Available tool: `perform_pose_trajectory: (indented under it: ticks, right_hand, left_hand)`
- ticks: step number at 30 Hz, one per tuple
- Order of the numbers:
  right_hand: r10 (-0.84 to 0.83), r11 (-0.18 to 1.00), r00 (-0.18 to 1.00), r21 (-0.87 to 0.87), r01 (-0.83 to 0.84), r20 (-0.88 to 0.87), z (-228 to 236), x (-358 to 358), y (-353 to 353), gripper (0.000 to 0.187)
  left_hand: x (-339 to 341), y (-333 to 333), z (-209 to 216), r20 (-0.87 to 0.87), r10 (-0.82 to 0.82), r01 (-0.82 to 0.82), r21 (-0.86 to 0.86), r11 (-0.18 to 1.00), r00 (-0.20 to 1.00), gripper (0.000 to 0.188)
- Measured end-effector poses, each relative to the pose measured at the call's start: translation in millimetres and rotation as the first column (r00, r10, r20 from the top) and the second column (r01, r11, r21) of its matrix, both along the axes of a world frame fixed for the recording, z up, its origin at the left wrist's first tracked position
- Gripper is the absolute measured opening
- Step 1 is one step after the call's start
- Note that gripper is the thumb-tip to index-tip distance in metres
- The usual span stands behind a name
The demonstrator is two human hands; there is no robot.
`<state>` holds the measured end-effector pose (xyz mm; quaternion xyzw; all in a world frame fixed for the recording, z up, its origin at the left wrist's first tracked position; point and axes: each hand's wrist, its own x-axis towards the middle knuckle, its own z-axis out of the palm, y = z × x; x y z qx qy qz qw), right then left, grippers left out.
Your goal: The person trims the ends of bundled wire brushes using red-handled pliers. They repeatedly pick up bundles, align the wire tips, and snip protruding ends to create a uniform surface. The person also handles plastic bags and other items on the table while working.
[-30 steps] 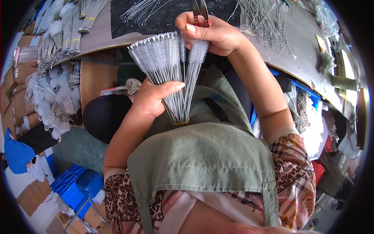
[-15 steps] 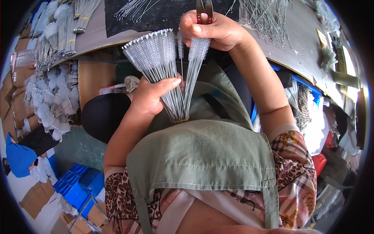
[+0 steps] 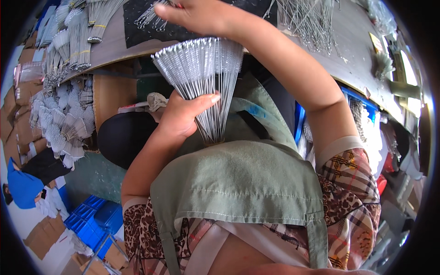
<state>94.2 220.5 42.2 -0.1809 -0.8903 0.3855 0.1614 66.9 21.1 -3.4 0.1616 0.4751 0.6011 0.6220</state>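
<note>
My left hand (image 3: 183,112) is wrapped round the wire stems of a fanned bundle of tube brushes (image 3: 192,57). Their clear-white bristle ends point up and away, and the stems narrow to the tied end at my apron. Beyond the bundle, my right hand (image 3: 197,16) reaches across to the left over a black mat (image 3: 137,34), its thumb stretched out. A small red part of the two-pronged metal tool shows at this hand; the rest is hidden or cut off. Close to the thumb lie loose looped wire stems (image 3: 149,19).
More wire stems (image 3: 316,27) lie at the far right of the grey table (image 3: 348,59). Tied brush bundles (image 3: 80,43) are stacked at the far left, with a heap of brushes (image 3: 59,119) below. Blue crates (image 3: 89,215) stand on the floor at left, near another person in blue headwear (image 3: 25,185).
My right hand has left the bundle's right side and swung far and left over the mat. The brushes it had parted have closed back into the fan, which my left hand still holds.
</note>
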Motion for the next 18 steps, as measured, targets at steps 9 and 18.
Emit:
perform_pose_trajectory:
  ticks: [9,18]
  right_hand:
    - [0.277,0.829,0.958,-0.484,-0.28,-0.079,-12.7,46.5,-5.2,0.045]
    - [0.24,0.785,0.969,-0.575,-0.231,-0.061,-17.9,53.1,-3.0,0.038]
  left_hand:
    - [-5.5,-15.2,-3.4,0.092,0.011,-0.007,-0.042,0.999,0.996,0.034]
    - [-10.1,-14.2,-3.0,0.116,0.07,-0.065,-0.044,0.997,0.991,0.021]
